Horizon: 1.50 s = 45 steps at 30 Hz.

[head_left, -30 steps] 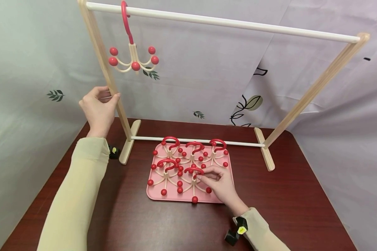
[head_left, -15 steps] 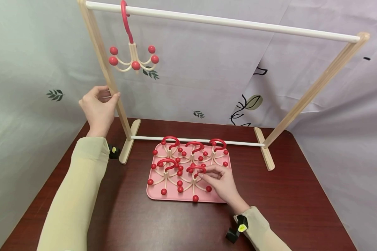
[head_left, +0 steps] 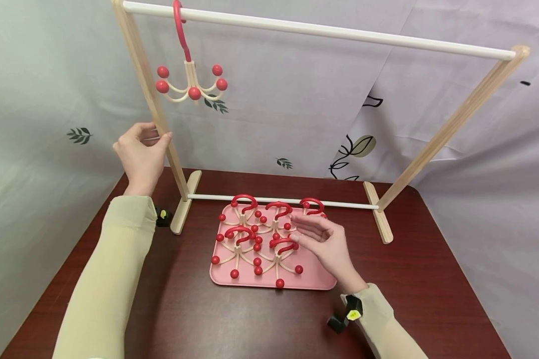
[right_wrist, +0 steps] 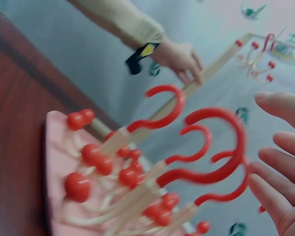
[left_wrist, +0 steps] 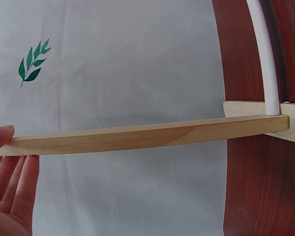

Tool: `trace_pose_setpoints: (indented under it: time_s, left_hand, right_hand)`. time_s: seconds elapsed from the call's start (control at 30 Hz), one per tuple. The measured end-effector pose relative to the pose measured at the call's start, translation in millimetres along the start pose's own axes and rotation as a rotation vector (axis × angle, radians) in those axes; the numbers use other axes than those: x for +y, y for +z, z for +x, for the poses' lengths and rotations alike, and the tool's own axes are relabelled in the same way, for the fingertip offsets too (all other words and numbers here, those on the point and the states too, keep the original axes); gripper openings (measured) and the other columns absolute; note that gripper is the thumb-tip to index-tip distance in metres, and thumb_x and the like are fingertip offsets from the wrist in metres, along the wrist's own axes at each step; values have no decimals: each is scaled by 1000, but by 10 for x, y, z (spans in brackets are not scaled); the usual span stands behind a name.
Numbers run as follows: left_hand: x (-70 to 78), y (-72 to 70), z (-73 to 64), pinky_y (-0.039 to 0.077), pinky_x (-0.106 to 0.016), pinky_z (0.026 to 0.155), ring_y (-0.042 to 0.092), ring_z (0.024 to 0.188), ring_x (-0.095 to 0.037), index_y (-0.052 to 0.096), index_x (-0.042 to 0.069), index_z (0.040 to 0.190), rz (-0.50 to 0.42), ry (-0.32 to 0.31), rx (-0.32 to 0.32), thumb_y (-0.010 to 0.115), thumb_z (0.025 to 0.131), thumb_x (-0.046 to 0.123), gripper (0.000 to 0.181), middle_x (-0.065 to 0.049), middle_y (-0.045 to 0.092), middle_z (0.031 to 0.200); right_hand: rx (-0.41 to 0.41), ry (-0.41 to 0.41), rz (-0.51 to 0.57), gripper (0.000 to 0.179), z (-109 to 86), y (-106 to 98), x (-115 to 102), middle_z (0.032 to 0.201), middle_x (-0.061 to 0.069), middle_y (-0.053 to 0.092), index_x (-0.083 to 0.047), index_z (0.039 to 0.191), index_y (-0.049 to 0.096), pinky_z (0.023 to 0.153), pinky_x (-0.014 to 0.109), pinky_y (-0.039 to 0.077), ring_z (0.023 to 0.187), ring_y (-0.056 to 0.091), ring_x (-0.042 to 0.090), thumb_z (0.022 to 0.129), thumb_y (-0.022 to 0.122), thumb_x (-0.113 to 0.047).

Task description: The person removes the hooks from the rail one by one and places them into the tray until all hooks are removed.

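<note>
In the head view my left hand (head_left: 140, 157) pinches the left wooden post (head_left: 150, 92) of a hanging rack between thumb and fingers; the left wrist view shows this grip on the post (left_wrist: 137, 140). My right hand (head_left: 328, 244) hovers over the right side of a pink tray (head_left: 319, 280), fingers spread and holding nothing. Nearest to it is the front right multi-arm hanger (head_left: 277, 259), with a red hook and red ball tips. From the right wrist view, the right hand (right_wrist: 285, 172) stands apart from the red hook (right_wrist: 240, 142). Several like hangers stand on the tray.
One hanger (head_left: 190, 75) hangs near the left end of the rack's white top bar (head_left: 319, 31). A right post (head_left: 449, 127) and a low white bar (head_left: 350, 205) complete the frame on the dark red table (head_left: 184, 309). Patterned cloth (head_left: 274, 124) hangs behind.
My right hand has let go of the front right hanger's hook, opened its fingers and drawn slightly right. That hanger shifted slightly right within the tray. The left hand stays on the post.
</note>
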State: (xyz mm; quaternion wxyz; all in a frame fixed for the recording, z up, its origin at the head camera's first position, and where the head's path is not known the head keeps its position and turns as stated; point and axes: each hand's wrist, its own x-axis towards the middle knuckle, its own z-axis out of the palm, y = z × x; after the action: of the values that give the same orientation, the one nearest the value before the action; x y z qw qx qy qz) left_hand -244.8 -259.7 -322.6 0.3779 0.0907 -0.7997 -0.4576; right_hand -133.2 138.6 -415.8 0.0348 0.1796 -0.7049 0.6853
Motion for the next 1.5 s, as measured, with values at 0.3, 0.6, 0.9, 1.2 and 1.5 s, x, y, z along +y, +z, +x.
trace_pose_setpoints:
  time_s: [0.3,0.6,0.9,1.2,1.5]
  left_hand:
    - [19,-9,-4,58,-20,81,71,85,-3,77,9,115,10,-5,-5,81,89,25,32,-7,76,106]
    - [21,-9,-11,58,-21,81,71,86,-4,77,9,115,13,-8,-4,81,89,26,31,-7,76,105]
    - [22,-14,-14,58,-21,81,71,84,-3,77,9,115,15,-4,1,82,88,24,31,-7,77,105]
    - [-9,-10,5,58,-21,79,71,84,-5,78,10,114,6,2,0,82,88,24,30,-6,77,104]
    - [-18,-42,39,59,-22,80,72,86,-5,78,10,114,-12,-17,-32,83,86,29,34,-6,77,105]
  right_hand:
    - [34,-119,-22,39,281,-17,-321,124,14,70,-1,124,71,96,39,54,114,67,33,87,81,-1]
    - [-19,-193,8,39,569,86,-616,127,14,69,-3,126,70,99,43,53,118,64,34,89,80,-5]
    - [-52,-288,56,38,926,295,-987,128,15,68,-4,125,71,100,42,52,119,65,30,88,80,-4]
    - [-62,-324,124,36,1315,561,-1253,123,9,71,-1,124,71,99,41,53,118,65,28,88,78,1]
    - [-35,-314,116,33,1484,801,-1720,118,7,73,4,120,71,98,36,54,115,67,22,88,77,1]
